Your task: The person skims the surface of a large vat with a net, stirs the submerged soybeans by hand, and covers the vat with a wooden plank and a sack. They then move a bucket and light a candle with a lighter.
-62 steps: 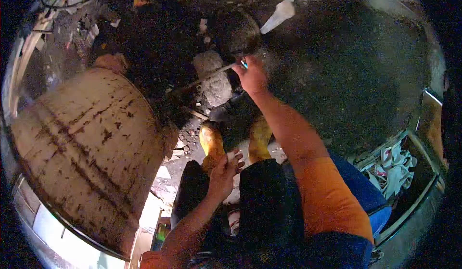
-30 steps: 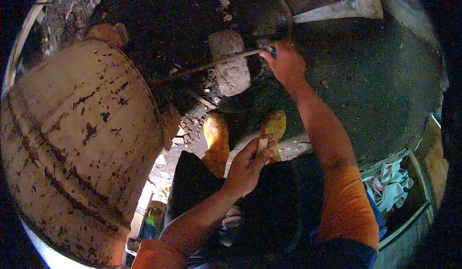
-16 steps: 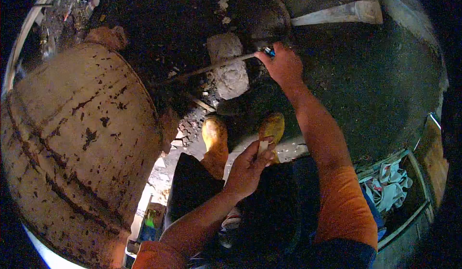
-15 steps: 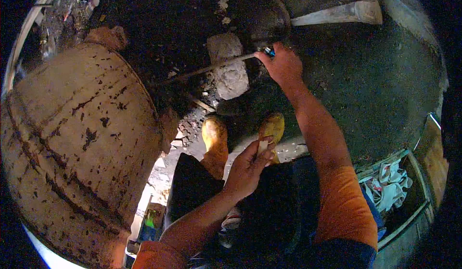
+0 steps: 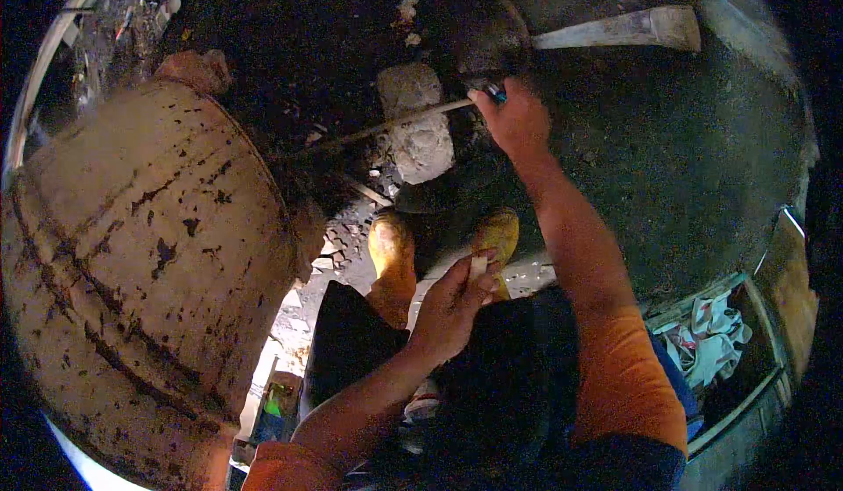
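My right hand is closed around the end of a long thin stick, which slants down to the left across a rough stone block. A small blue item with a shiny end shows at the fingers of the same hand, partly hidden. Lower down, in front of my lap, my left hand pinches a small pale flat piece between thumb and fingers. Beyond the left hand are my yellow boots on the ground.
A large rusty drum fills the left side. At the lower right stands an open box with crumpled white material inside. A pale tapered length lies at the upper right. Dark ground with scattered scraps surrounds the block.
My right hand has shifted very slightly, and the shiny end of the blue item is less exposed. My left hand stays in place with the pale piece.
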`<state>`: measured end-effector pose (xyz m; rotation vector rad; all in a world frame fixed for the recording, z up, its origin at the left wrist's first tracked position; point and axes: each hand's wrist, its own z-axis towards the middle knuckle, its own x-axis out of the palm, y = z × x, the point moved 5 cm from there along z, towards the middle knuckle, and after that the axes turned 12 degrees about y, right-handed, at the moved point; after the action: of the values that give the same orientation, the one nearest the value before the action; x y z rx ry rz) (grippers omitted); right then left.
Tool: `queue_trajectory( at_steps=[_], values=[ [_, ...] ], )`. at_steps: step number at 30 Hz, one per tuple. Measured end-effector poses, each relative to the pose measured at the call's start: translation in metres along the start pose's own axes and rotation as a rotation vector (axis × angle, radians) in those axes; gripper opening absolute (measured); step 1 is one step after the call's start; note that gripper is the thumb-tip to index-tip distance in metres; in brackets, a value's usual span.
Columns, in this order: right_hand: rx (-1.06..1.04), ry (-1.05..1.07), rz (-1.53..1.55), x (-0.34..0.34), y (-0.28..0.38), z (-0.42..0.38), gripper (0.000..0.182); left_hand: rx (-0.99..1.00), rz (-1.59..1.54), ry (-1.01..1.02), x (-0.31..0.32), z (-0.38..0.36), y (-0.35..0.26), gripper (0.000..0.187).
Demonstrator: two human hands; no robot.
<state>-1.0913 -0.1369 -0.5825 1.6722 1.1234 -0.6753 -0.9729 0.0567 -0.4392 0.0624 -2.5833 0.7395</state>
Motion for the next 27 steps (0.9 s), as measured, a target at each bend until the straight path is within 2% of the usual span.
queue_trajectory(
  at_steps=[1, 5, 7, 8, 10, 14, 16, 17, 19, 20, 22, 23, 25, 26, 27],
  values=[
    [0.016, 0.024, 0.018, -0.001, 0.000, 0.002, 0.053, 0.011, -0.112, 0.012, 0.001, 0.001, 0.004, 0.039],
    [0.089, 0.102, -0.050, -0.002, 0.002, 0.005, 0.056, 0.018, -0.096, 0.022, 0.000, -0.002, -0.009, 0.039],
    [0.113, 0.111, -0.082, -0.003, 0.002, 0.006, 0.058, -0.163, 0.552, -0.033, -0.003, -0.007, -0.043, 0.039],
    [0.112, 0.111, -0.083, -0.003, 0.003, 0.006, 0.058, -0.163, 0.552, -0.033, -0.003, -0.006, -0.033, 0.039],
    [0.124, 0.110, -0.076, -0.004, 0.005, 0.004, 0.058, 0.040, -0.093, -0.025, 0.000, -0.002, -0.011, 0.038],
    [0.164, 0.142, -0.040, -0.003, 0.003, 0.004, 0.058, 0.050, -0.164, -0.009, -0.001, -0.002, -0.020, 0.039],
    [0.150, 0.157, -0.059, -0.001, 0.001, 0.003, 0.057, -0.080, 0.129, -0.075, -0.004, -0.007, -0.041, 0.039],
    [0.148, 0.156, -0.059, 0.000, 0.000, 0.001, 0.057, -0.078, 0.129, -0.076, -0.006, -0.005, -0.033, 0.039],
    [0.116, 0.017, 0.113, -0.008, 0.002, -0.009, 0.049, -0.015, -0.103, -0.037, -0.011, 0.001, -0.019, 0.039],
    [0.114, 0.018, 0.114, -0.004, -0.007, -0.012, 0.049, -0.014, -0.104, -0.039, -0.014, 0.000, -0.014, 0.039],
    [-0.155, -0.086, 0.410, -0.008, -0.011, -0.022, 0.035, -0.047, 0.031, -0.113, -0.023, -0.001, -0.020, 0.038],
    [-0.156, -0.084, 0.410, -0.005, -0.016, -0.027, 0.035, -0.047, 0.029, -0.115, -0.025, 0.000, -0.020, 0.038],
    [0.155, 0.236, 1.160, -0.006, -0.003, -0.041, 0.023, 0.022, 0.157, -0.132, -0.030, 0.003, -0.024, 0.038],
    [0.155, 0.235, 1.160, -0.014, 0.004, -0.048, 0.023, 0.022, 0.158, -0.132, -0.032, 0.002, -0.023, 0.038],
    [0.202, 0.337, 1.383, -0.013, 0.013, -0.056, 0.021, 0.040, 0.078, -0.151, -0.035, 0.001, -0.023, 0.035]
  ],
)
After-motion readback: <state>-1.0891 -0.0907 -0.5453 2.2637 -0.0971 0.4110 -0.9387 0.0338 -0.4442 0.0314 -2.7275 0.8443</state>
